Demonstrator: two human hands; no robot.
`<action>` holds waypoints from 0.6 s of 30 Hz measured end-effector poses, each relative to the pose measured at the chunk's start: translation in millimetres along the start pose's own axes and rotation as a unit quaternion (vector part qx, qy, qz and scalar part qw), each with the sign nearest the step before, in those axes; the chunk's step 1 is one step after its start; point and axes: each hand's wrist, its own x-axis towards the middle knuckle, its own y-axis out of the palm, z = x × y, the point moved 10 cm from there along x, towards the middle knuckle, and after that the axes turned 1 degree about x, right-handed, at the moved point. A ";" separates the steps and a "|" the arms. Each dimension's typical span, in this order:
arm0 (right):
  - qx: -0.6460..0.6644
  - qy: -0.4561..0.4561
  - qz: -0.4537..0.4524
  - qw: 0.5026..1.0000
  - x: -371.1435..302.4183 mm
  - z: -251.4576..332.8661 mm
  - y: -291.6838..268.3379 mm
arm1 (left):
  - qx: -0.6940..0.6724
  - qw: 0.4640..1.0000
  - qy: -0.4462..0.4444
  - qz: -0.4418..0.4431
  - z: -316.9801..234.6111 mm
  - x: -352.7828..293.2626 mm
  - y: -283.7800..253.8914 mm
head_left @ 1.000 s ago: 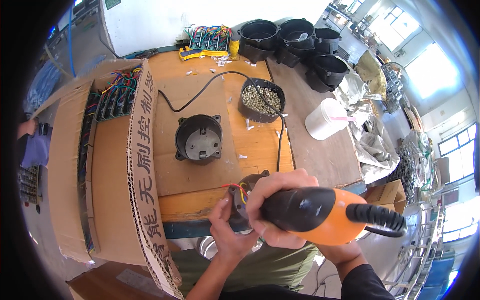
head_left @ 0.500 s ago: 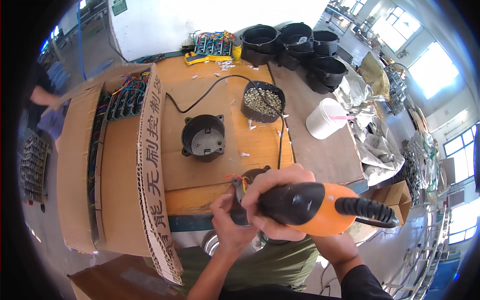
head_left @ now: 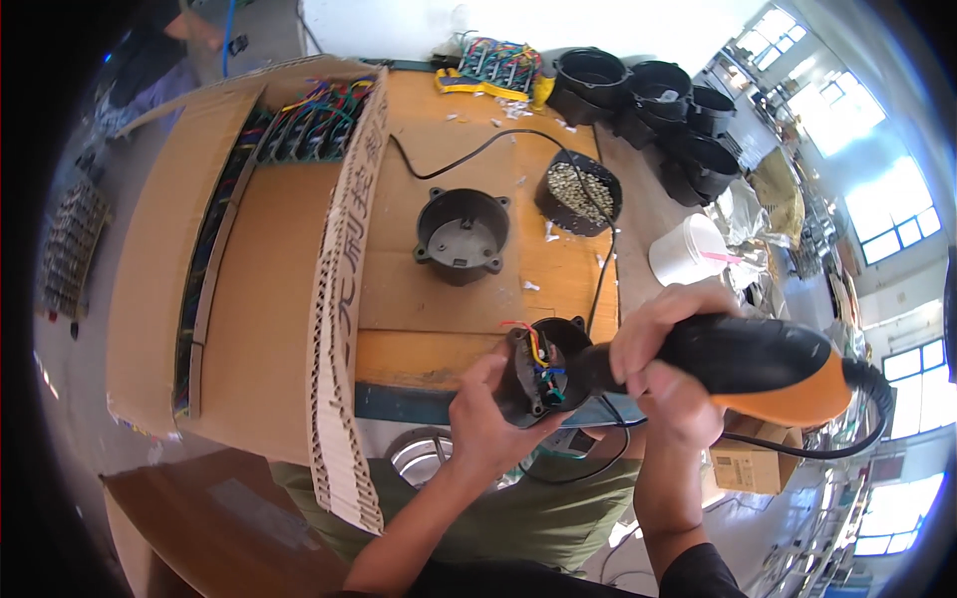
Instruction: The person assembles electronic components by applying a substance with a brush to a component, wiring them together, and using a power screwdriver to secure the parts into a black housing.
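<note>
My left hand (head_left: pixel 486 419) is closed round a round black housing (head_left: pixel 516 391) at the table's front edge. The housing is tilted, and its opening shows a circuit board (head_left: pixel 543 371) with red, yellow, blue and green wires. My right hand (head_left: pixel 670 374) grips an orange and black electric power tool (head_left: pixel 763 357), probably a screwdriver. It lies nearly level, its dark nose at the housing's right side; the tip is hidden. Behind them, a second black housing (head_left: pixel 435 261) with corner lugs stands on a cardboard sheet, its opening upward.
On the left, a large cardboard box (head_left: pixel 269 299) holds wired circuit boards (head_left: pixel 314 125). A black tub (head_left: pixel 558 214) of small metal pieces stands beyond the housings, with a cable across it. Farther right are a white bucket (head_left: pixel 678 259) and several black housings (head_left: pixel 588 75).
The housing in my left hand has turned, so its wired inside now shows. The power tool has swung toward level, its rear pointing right. The whole view has shifted, moving the table rightward.
</note>
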 end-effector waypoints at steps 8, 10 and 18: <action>0.019 0.015 -0.062 0.998 16.9 -37.2 -4.7 | -0.019 0.998 0.048 0.027 -10.9 4.9 -1.2; 0.017 0.036 -0.060 0.997 20.3 -45.3 -5.9 | -0.022 0.997 0.071 0.020 -14.6 5.7 -2.7; -0.035 0.037 -0.028 0.998 27.8 -54.4 1.2 | -0.118 0.986 0.107 -0.039 -11.4 1.3 -6.8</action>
